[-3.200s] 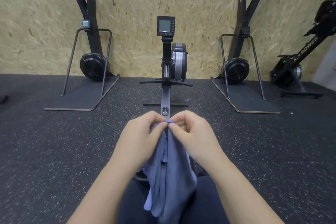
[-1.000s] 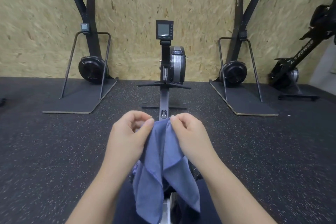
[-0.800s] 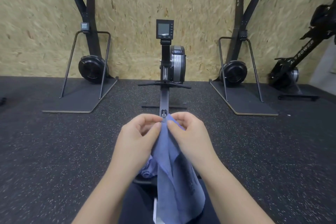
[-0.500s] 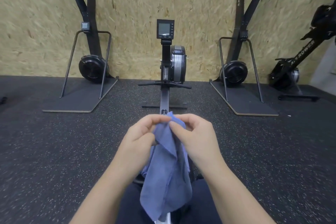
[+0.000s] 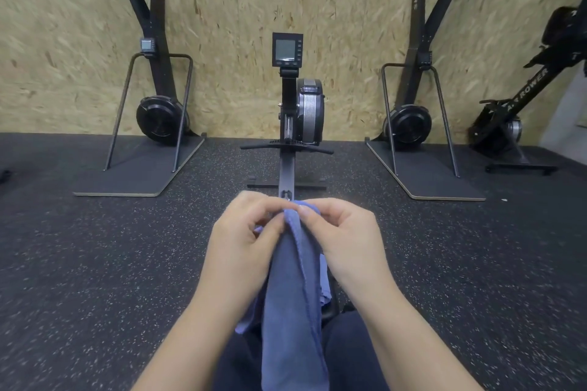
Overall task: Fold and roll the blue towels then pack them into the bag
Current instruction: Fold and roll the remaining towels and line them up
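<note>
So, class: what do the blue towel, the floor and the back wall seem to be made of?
Blue towel: soft woven cloth, matte; it drapes and creases.
Floor: probably rubber matting, black with pale flecks.
Back wall: strand board, visible pressed wood flakes, unpainted.

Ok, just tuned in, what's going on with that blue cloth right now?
A seated person is holding one blue cloth towel up in front of them. The left hand and the right hand pinch its top edge close together, so the towel hangs down over their lap in long loose folds, not yet rolled. No bag shows in this view. Ahead of them on the dark speckled rubber floor stands a black rowing machine.
</note>
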